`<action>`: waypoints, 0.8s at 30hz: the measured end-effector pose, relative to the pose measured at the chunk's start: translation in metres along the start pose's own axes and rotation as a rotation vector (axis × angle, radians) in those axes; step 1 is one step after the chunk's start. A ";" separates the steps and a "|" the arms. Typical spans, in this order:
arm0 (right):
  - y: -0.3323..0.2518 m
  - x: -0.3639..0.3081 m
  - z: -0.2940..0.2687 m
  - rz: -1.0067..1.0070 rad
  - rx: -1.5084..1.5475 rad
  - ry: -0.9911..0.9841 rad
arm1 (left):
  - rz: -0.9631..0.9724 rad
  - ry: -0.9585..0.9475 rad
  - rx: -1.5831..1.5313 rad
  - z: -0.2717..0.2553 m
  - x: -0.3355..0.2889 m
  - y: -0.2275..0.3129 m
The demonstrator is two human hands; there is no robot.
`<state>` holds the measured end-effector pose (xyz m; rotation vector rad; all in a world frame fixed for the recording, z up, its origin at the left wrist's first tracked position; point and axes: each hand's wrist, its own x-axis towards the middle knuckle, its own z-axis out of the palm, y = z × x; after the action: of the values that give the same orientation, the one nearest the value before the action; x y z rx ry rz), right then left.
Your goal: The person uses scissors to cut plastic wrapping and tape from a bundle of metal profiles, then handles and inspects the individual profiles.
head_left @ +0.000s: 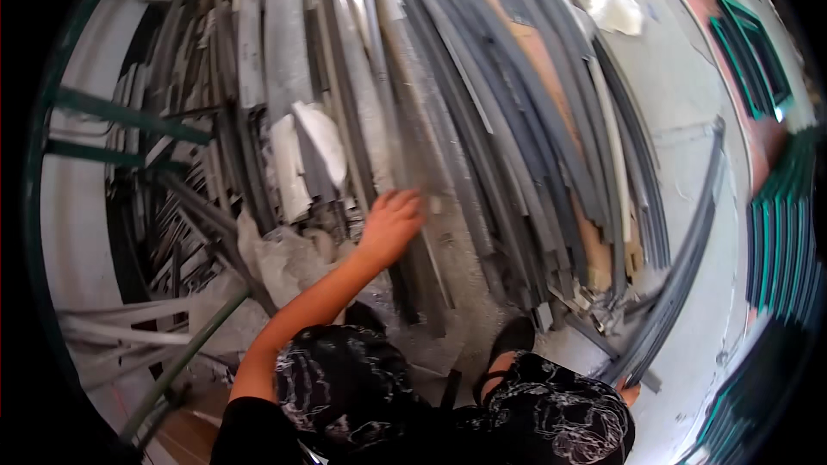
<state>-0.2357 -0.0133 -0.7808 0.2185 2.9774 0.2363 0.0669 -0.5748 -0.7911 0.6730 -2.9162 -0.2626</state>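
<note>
My left hand point(392, 228) reaches forward over the pile. Its fingers are curled round a long grey profile strip point(398, 142), which looks smeared by motion; the fingertips are partly blurred. Low on the right, my right hand point(631, 393) is closed on the near end of a bundle of dark grey profile strips point(680, 280). The bundle slants away to the far right, and only part of this hand shows beside my knee. Many more long grey profiles point(508, 120) lie side by side ahead of me, some in clear plastic film.
White wrapping point(323, 145) and crumpled plastic film point(293, 263) lie at the left among the strips. A green metal frame point(129, 112) stands on the left. Green-edged stacked pieces point(782, 254) are at the far right, past the pale floor point(689, 181). My shoe point(514, 336) stands near the strip ends.
</note>
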 end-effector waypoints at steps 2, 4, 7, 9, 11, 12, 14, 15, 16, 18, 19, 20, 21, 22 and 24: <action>0.049 0.022 0.040 -0.155 -0.028 0.057 | -0.034 -0.038 -0.006 -0.001 -0.001 -0.001; 0.038 0.032 0.049 -0.298 -0.048 0.107 | -0.056 -0.081 -0.009 -0.002 -0.004 -0.004; -0.064 0.002 -0.005 -0.428 0.056 -0.001 | -0.120 -0.147 0.053 -0.010 -0.027 -0.013; -0.101 0.012 -0.026 -0.647 0.187 0.179 | -0.125 -0.111 0.016 -0.007 -0.020 -0.007; -0.178 -0.022 -0.076 -0.745 0.548 0.038 | -0.100 -0.105 0.031 -0.006 0.000 0.006; -0.213 -0.044 -0.092 -0.871 0.548 -0.051 | -0.098 -0.087 0.027 -0.003 0.002 0.006; -0.273 -0.088 -0.099 -1.188 0.529 -0.171 | -0.122 -0.105 0.010 0.003 -0.003 0.002; -0.300 -0.110 -0.091 -1.381 0.516 -0.196 | -0.131 -0.117 0.022 0.005 -0.009 -0.001; -0.321 -0.132 -0.085 -1.494 0.494 -0.195 | -0.135 -0.104 0.028 0.006 -0.012 -0.003; -0.351 -0.156 -0.057 -1.569 0.370 -0.204 | -0.141 -0.068 -0.001 0.008 -0.017 -0.006; -0.361 -0.165 -0.051 -1.536 0.332 -0.124 | -0.144 -0.059 -0.029 0.010 -0.017 -0.005; -0.370 -0.171 -0.050 -1.501 0.295 -0.048 | -0.146 -0.046 -0.033 0.009 -0.016 -0.005; -0.377 -0.178 -0.050 -1.504 0.292 -0.044 | -0.138 -0.023 -0.050 0.006 -0.019 -0.006; -0.383 -0.183 -0.051 -1.475 0.292 -0.015 | -0.129 0.000 -0.067 0.004 -0.022 -0.007; -0.387 -0.187 -0.049 -1.442 0.288 0.022 | -0.112 0.044 -0.067 0.000 -0.023 -0.007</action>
<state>-0.1119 -0.4279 -0.7720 -1.7559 2.3663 -0.3562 0.0905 -0.5711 -0.7946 0.8224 -2.8188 -0.3512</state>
